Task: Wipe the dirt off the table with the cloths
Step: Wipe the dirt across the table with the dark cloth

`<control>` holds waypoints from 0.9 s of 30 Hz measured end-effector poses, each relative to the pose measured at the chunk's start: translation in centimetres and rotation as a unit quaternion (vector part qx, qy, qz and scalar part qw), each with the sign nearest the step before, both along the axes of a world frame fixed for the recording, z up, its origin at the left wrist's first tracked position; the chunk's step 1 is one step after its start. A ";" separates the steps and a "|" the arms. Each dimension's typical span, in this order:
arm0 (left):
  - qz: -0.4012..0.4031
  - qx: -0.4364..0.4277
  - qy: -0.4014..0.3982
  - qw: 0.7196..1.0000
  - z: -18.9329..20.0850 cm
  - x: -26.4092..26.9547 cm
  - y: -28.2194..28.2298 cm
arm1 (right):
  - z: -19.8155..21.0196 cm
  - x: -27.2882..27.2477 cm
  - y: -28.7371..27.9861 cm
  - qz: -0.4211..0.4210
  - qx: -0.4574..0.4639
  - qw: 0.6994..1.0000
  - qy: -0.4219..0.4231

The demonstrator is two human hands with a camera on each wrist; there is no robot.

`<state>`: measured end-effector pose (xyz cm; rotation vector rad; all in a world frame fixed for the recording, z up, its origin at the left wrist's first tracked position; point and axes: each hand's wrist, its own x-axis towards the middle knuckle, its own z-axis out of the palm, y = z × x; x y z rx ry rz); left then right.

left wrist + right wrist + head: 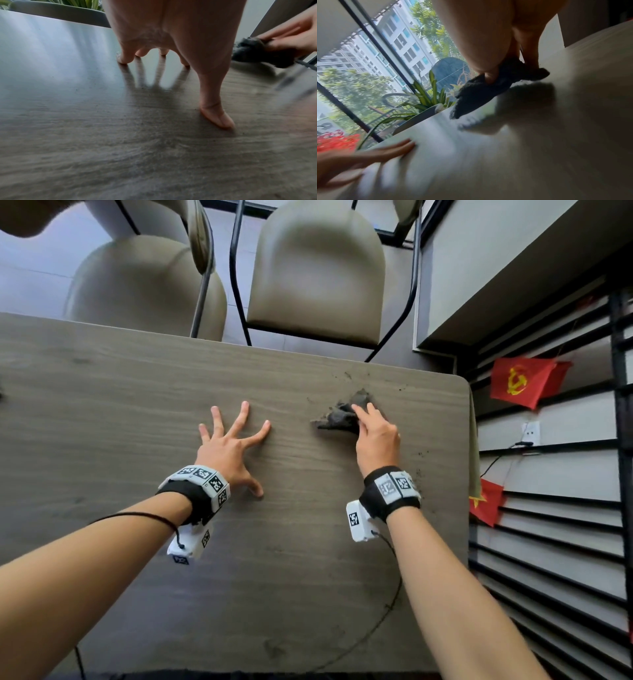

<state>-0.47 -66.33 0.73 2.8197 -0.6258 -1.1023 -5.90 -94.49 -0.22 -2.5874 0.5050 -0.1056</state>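
Observation:
A dark grey cloth lies bunched near the far right corner of the wood-grain table. My right hand pinches it between thumb and fingers. The right wrist view shows my thumb pressed into the cloth, whose loose corner points left, low over the surface. Dirt specks lie scattered beyond the cloth, and more dirt sits near the table's right edge. My left hand rests on the table with its fingers spread, left of the cloth and holding nothing. The left wrist view shows those fingertips touching the wood, with the cloth at right.
Two beige chairs stand past the far edge. The table's rounded right edge is close to my right hand. Beyond it is a slatted wall with red flags. A plant stands by the window.

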 end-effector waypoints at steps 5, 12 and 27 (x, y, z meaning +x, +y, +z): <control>0.004 -0.001 -0.014 1.000 -0.4 -0.1 -0.1 | -2.8 -6.8 2.4 -0.003 -0.049 0.996 0.081; 0.004 0.002 -0.011 1.000 -0.6 0.0 -0.1 | -2.8 3.6 0.7 0.012 -0.078 0.995 0.063; 0.022 0.005 -0.019 1.000 -0.2 -0.1 -0.1 | -1.0 5.0 -0.4 0.017 -0.009 0.997 -0.078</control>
